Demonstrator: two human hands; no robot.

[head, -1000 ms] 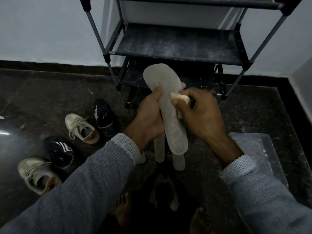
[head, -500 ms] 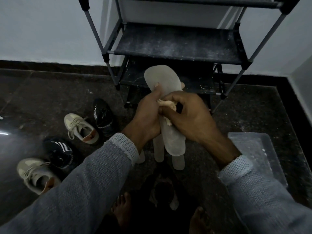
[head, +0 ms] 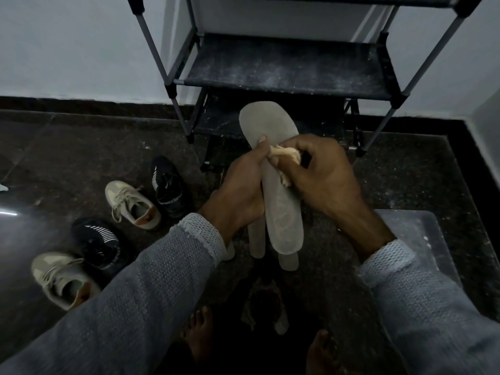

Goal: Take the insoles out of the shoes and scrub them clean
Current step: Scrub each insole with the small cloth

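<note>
A pale grey insole (head: 278, 209) is held upright in the middle of the view, toe end up. My left hand (head: 240, 188) grips its left edge, thumb on its face. My right hand (head: 322, 174) pinches a small cream cloth (head: 286, 155) and presses it against the insole's middle. Other pale insoles (head: 257, 242) lie on the floor under the held one, partly hidden by it. Two beige sneakers (head: 132, 204) (head: 59, 277) and two black sneakers (head: 167, 185) (head: 97, 242) sit on the floor at the left.
A dark metal shoe rack (head: 286, 69) stands against the white wall right behind the insole. A clear plastic tray (head: 416, 239) lies on the floor at the right. My bare feet (head: 200, 336) show at the bottom. The floor is dark speckled stone.
My right hand with the cloth moved left across the insole and up slightly, then back a little to the right. My left hand kept its grip on the insole.
</note>
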